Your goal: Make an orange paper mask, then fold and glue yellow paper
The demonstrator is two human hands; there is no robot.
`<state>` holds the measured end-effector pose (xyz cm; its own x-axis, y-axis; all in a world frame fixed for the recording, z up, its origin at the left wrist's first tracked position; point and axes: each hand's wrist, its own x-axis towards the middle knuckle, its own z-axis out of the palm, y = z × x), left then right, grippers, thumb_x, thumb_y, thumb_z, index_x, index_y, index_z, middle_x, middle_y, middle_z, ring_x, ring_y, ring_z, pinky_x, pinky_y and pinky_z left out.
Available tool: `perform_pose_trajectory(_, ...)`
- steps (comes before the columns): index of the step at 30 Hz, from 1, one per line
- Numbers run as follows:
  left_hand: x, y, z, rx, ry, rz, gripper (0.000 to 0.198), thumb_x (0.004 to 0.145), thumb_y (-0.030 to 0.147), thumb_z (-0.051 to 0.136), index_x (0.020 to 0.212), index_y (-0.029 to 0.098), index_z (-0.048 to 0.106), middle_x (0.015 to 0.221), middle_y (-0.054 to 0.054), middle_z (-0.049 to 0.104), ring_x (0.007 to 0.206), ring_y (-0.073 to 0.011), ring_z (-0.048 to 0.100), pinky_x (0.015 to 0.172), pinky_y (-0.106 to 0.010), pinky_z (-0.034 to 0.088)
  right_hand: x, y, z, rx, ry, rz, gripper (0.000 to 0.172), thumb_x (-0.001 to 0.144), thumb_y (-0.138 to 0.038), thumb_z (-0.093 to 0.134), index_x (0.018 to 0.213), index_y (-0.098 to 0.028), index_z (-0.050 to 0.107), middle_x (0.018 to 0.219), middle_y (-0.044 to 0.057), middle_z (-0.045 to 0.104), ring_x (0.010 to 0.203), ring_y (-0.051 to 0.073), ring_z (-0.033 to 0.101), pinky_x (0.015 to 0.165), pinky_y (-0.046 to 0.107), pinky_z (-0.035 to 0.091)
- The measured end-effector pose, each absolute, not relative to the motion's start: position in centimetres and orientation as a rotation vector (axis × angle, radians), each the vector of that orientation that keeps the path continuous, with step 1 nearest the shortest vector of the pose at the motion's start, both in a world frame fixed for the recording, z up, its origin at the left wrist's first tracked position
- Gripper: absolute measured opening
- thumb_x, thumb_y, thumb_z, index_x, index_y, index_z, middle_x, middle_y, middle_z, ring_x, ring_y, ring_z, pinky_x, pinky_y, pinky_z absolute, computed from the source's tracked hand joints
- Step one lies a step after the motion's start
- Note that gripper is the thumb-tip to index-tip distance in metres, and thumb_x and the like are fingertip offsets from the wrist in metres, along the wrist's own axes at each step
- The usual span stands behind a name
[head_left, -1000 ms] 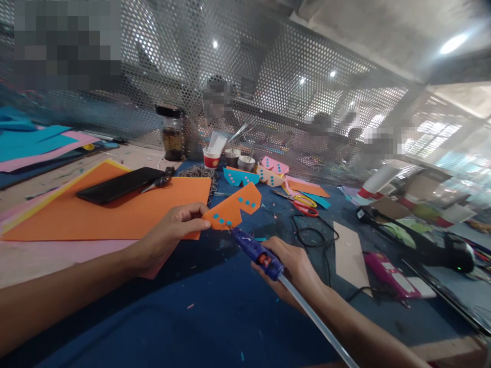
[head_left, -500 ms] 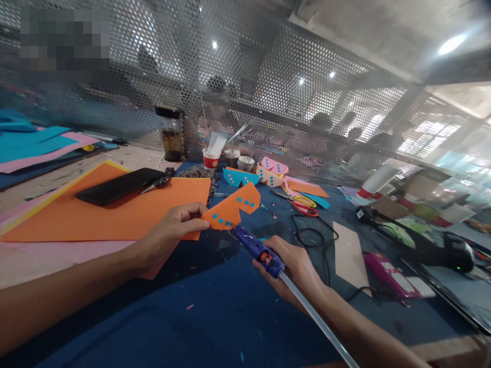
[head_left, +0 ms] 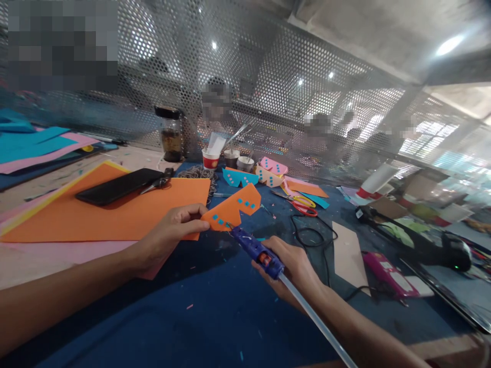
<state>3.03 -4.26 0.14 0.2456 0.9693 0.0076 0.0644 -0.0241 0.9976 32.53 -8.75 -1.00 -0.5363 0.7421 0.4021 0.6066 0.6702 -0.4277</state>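
My left hand (head_left: 172,232) pinches the near corner of an orange paper cut-out (head_left: 233,207) dotted with small blue squares, holding it just above the blue table mat (head_left: 215,312). My right hand (head_left: 293,268) grips a blue hot-glue gun (head_left: 257,251) with a clear glue stick (head_left: 314,322) trailing back over my wrist. The gun's nozzle touches the lower edge of the cut-out.
A large orange sheet (head_left: 115,209) with a black phone (head_left: 118,185) lies to the left. Scissors (head_left: 303,204), more coloured cut-outs (head_left: 241,176), paper cups (head_left: 210,157), a jar (head_left: 171,134) and a perforated metal screen (head_left: 268,92) stand behind. A pink tool (head_left: 387,273) and cables lie to the right.
The glue gun's tip has shifted slightly along the cut-out's lower edge; both hands otherwise stay in place.
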Motion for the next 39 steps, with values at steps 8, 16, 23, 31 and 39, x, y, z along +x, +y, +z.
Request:
perform_pose_trajectory(8, 3.1, -4.2, 0.1, 1.343, 1.04, 1.045, 0.019, 0.083, 0.039, 0.073, 0.084, 0.02, 0.067, 0.087, -0.001, 0.063, 0.08, -0.017, 0.057, 0.066, -0.027, 0.041, 32.7, -8.6, -1.2, -1.02, -2.321, 0.286, 0.03, 0.084, -0.018, 0.07, 0.111, -0.025, 0.058, 0.091, 0.0, 0.062, 0.075, 0.015, 0.06, 0.068, 0.025, 0.04)
perform_pose_trajectory(16, 2.5, -3.1, -0.3, 1.298, 0.984, 1.106, 0.02, 0.076, 0.037, 0.076, 0.078, 0.021, 0.064, 0.078, 0.0, 0.062, 0.071, -0.0165, 0.056, 0.063, -0.028, 0.042, 32.8, -8.8, 0.0, -0.988, -2.242, 0.235, 0.031, 0.086, -0.016, 0.064, 0.115, -0.025, 0.057, 0.09, 0.001, 0.063, 0.075, 0.017, 0.063, 0.068, 0.025, 0.045)
perform_pose_trajectory(23, 1.2, -0.7, -0.8, 1.339, 0.995, 1.215, 0.017, 0.071, 0.031, 0.072, 0.071, 0.019, 0.06, 0.071, 0.0, 0.066, 0.068, -0.0155, 0.052, 0.065, -0.029, 0.039, 33.7, -7.6, 0.0, -1.173, -2.186, 0.012, 0.041, 0.088, -0.014, 0.058, 0.127, -0.026, 0.052, 0.104, 0.005, 0.07, 0.092, 0.024, 0.071, 0.079, 0.03, 0.053)
perform_pose_trajectory(31, 0.1, -1.2, 0.9, 1.526, 0.921, 1.178, 0.011, 0.077, 0.027, 0.066, 0.072, 0.018, 0.062, 0.071, -0.001, 0.067, 0.078, -0.0185, 0.058, 0.082, -0.033, 0.042, 32.9, -6.1, -1.6, -1.589, -2.203, -0.06, 0.043, 0.091, -0.02, 0.055, 0.133, -0.016, 0.051, 0.132, 0.015, 0.064, 0.123, 0.029, 0.062, 0.103, 0.038, 0.046)
perform_pose_trajectory(39, 0.1, -2.6, 2.0, 1.718, 0.887, 1.057, 0.014, 0.076, 0.031, 0.065, 0.074, 0.018, 0.063, 0.071, 0.0, 0.063, 0.073, -0.0177, 0.056, 0.08, -0.033, 0.04, 32.9, -5.7, -2.0, -1.652, -2.267, -0.017, 0.041, 0.091, -0.022, 0.052, 0.131, -0.015, 0.055, 0.133, 0.015, 0.064, 0.123, 0.03, 0.058, 0.103, 0.043, 0.041)
